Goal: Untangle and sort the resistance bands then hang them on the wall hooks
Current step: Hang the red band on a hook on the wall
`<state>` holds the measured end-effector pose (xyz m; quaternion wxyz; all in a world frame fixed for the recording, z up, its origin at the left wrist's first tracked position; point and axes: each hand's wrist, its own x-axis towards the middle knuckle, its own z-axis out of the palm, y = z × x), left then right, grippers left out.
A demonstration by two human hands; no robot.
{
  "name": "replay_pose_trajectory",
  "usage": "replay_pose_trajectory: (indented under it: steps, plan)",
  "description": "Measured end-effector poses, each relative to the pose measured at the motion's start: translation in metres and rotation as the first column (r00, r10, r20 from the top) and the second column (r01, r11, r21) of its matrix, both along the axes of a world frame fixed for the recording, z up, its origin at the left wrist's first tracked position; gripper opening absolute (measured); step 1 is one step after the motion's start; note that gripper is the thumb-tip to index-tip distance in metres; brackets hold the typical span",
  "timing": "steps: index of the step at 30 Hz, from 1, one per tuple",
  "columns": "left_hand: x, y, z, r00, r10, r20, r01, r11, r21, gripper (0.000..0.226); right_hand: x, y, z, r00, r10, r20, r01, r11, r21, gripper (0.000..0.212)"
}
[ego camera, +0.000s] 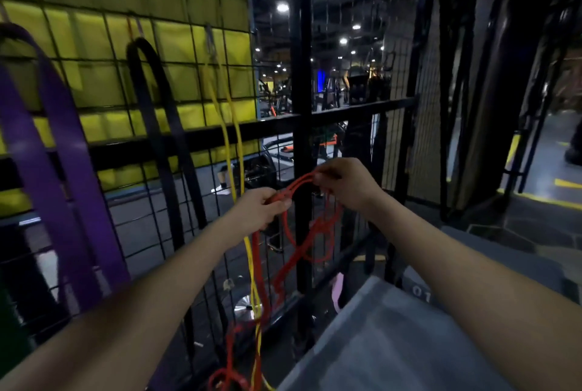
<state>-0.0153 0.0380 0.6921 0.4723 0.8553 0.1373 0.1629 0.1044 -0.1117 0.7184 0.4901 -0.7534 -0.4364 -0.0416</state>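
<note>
A tangled red resistance band [302, 233] loops between both hands in front of the black wire grid wall [176, 151]; the left hand [261, 208] grips its bunched strands with curled fingers; the right hand [343, 183] pinches the top loop; a yellow band [233, 126], black band [163, 126] and purple band [53, 151] hang on the grid to the left.

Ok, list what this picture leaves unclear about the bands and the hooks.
- Hooks: head view, too blurred and dark to pick out on the wire grid.
- Red band: its tangle is smeared, so the knots can't be traced; its lower end is cut off by the bottom edge.
- Left hand: its grip hides where the yellow band passes.
- Purple band: cut off at the left edge.
</note>
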Motion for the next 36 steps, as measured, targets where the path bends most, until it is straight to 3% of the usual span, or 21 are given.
replay_pose_trajectory:
  steps: [4, 10, 15, 18, 20, 22, 27, 29, 32, 34, 36]
  plan:
    - [-0.007, 0.011, 0.017, 0.979, 0.112, 0.172, -0.085, 0.984, -0.158, 0.001, -0.005, 0.005, 0.003, 0.998, 0.066, -0.008, -0.066, 0.992, -0.104, 0.011]
    - [-0.012, 0.011, 0.037, 0.956, 0.117, 0.267, -0.002, 0.918, -0.396, 0.008, -0.006, 0.001, -0.001, 0.984, 0.172, 0.046, -0.138, 0.902, -0.409, 0.016]
    - [-0.011, 0.007, 0.043, 0.939, 0.139, 0.315, 0.037, 0.869, -0.494, 0.010, 0.001, -0.019, -0.006, 0.973, -0.013, 0.230, 0.128, 0.861, -0.492, 0.025]
    - [-0.008, 0.005, 0.039, 0.932, 0.177, 0.315, 0.027, 0.835, -0.549, 0.010, 0.011, -0.038, -0.005, 0.964, -0.132, 0.229, 0.226, 0.860, -0.457, 0.018]
    - [-0.004, 0.000, 0.035, 0.931, 0.209, 0.300, 0.000, 0.821, -0.571, 0.010, 0.016, -0.047, -0.008, 0.956, -0.174, 0.235, 0.278, 0.791, -0.545, 0.007]
    - [0.002, -0.008, 0.030, 0.929, 0.234, 0.288, -0.013, 0.796, -0.605, 0.011, 0.020, -0.054, -0.015, 0.941, -0.223, 0.256, 0.336, 0.718, -0.610, 0.010]
    - [0.015, -0.021, 0.026, 0.906, 0.318, 0.280, -0.015, 0.684, -0.729, 0.009, 0.025, -0.069, -0.025, 0.920, -0.334, 0.204, 0.384, 0.665, -0.641, 0.014]
    - [0.017, -0.020, 0.027, 0.905, 0.325, 0.274, -0.066, 0.744, -0.665, 0.009, 0.027, -0.072, -0.021, 0.926, -0.362, 0.111, 0.356, 0.734, -0.578, 0.011]
    - [0.016, -0.019, 0.028, 0.950, 0.237, 0.204, -0.136, 0.900, -0.413, 0.010, 0.025, -0.066, -0.004, 0.932, -0.342, -0.116, 0.294, 0.905, -0.307, 0.014]
    - [0.015, -0.020, 0.029, 0.987, 0.121, 0.107, -0.082, 0.947, -0.311, 0.020, 0.018, -0.058, 0.015, 0.936, -0.263, -0.234, 0.232, 0.960, -0.154, 0.014]
    - [0.012, -0.024, 0.034, 0.999, 0.005, 0.031, 0.004, 0.967, -0.256, 0.022, 0.009, -0.047, 0.033, 0.952, -0.187, -0.243, 0.171, 0.982, -0.083, 0.012]
